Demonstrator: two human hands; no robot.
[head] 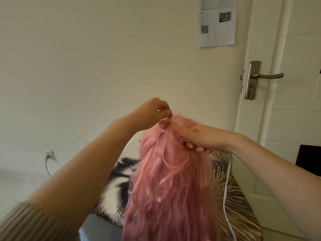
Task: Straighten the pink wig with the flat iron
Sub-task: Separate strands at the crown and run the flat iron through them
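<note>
While left hand (156, 108) pinches pink wig (166, 188) crown, right hand (196, 136) grips strands, bare wall (104, 58) behind.

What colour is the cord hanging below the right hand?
White; the cord shows best in the head view, beside the pink wig.

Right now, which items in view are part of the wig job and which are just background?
In use:
- wig, held up
- left hand, pinching strands at the top
- right hand, gripping the top
- white cord, hanging below the right hand; probably the iron's, iron itself not visible

Background:
- door handle
- paper on the wall
- wall socket
- patterned blanket
</note>
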